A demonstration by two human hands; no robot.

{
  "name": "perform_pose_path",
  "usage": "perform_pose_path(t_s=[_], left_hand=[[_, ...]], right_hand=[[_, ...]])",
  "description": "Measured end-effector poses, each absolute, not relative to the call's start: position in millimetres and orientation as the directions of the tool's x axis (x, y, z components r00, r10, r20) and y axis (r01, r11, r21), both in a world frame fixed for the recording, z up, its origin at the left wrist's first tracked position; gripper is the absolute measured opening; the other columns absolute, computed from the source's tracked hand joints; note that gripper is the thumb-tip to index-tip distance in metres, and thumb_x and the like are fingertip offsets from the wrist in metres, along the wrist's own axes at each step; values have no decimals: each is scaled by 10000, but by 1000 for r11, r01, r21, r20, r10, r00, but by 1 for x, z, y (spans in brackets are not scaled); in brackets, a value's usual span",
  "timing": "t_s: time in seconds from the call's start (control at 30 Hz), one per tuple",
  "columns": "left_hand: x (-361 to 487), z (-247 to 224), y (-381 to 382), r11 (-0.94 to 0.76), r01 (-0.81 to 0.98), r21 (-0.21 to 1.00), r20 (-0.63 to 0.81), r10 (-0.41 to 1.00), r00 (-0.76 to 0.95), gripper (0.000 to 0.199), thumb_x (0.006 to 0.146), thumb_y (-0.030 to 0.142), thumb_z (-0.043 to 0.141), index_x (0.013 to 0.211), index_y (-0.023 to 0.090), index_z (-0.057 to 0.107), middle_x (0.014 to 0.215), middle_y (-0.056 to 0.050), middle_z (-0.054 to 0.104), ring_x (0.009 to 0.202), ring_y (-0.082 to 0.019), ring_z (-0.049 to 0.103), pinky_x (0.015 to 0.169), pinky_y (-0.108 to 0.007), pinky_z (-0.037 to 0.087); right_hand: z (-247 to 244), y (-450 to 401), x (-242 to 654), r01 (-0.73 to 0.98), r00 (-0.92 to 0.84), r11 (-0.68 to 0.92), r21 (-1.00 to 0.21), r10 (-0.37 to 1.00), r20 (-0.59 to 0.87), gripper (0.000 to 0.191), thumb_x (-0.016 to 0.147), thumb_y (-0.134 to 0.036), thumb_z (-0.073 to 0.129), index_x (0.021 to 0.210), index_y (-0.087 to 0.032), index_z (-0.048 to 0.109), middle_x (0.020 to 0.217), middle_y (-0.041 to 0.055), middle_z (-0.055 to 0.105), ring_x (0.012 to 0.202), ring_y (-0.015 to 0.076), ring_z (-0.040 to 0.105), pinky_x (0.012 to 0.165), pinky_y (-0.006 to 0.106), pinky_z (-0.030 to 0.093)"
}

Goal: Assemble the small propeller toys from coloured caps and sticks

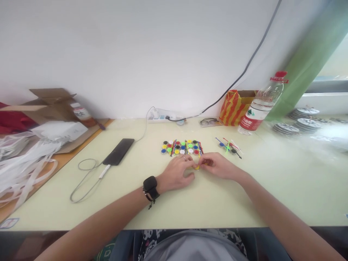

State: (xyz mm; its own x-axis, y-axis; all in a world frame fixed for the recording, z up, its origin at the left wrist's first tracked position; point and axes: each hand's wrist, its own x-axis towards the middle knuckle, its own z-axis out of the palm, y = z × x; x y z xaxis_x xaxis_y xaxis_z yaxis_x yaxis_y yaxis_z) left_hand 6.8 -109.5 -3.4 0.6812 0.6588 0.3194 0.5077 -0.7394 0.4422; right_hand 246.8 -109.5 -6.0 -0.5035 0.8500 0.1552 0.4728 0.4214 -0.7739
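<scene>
Several small coloured discs [177,147] lie in rows on the pale table, with thin coloured sticks [186,148] between them. Just in front of these rows, a small yellow piece [197,168] is between my hands. My left hand [178,173] rests on the table with its fingers apart, its fingertips near the discs and by the yellow piece. The fingers of my right hand [216,165] are pinched on the yellow piece. A loose group of sticks and discs [227,146] lies to the right, beyond my right hand.
A black phone [119,152] with a white cable lies left. At the back are a power strip [163,116], glasses [210,122], a striped bag [233,108] and a water bottle [260,107]. Stacked discs [286,129] stand right; a cardboard box [54,105] is left.
</scene>
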Motion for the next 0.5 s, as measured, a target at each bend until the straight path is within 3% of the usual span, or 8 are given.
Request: perform_pose_path(t_s=[0.17,0.3,0.4,0.47,0.5], left_hand=[[5,-3,-111,-748,481,457,340,647,683,237,858,237,654,1085,277,710,1123,-55,674,1043,-280,604,960,-432,467],[3,1,-111,-697,434,571,366,689,626,285,941,243,588,1211,285,667,1261,-56,651,1183,-269,585,1057,-430,445],[2,1,-109,-625,434,648,373,758,535,309,994,221,505,1269,271,635,1299,-60,645,1243,-257,556,1086,-427,428],[2,0,-107,-594,433,677,374,786,492,301,1020,229,465,1261,258,642,1270,-65,656,1206,-252,571,1068,-425,438],[2,-1,-106,-586,431,686,378,793,477,295,1028,236,455,1250,251,649,1245,-67,663,1177,-249,583,1056,-423,444]], right_hand=[[-2,-112,251,536,-455,413,-736,876,160,167,908,-278,610,1004,-216,732,927,59,742,794,206,655,701,328,513],[1,-114,253,624,-349,375,-686,919,184,342,968,-407,572,1234,-225,686,913,60,717,734,197,631,665,332,500],[4,-118,250,677,-300,364,-640,930,212,497,991,-451,543,1439,-236,560,807,22,666,653,180,579,609,314,449],[7,-122,247,661,-291,363,-656,931,221,501,995,-497,534,1421,-235,572,740,5,626,636,177,556,579,300,417],[10,-124,246,639,-304,357,-681,931,202,444,999,-529,519,1294,-226,657,685,0,596,608,173,532,558,296,399]])
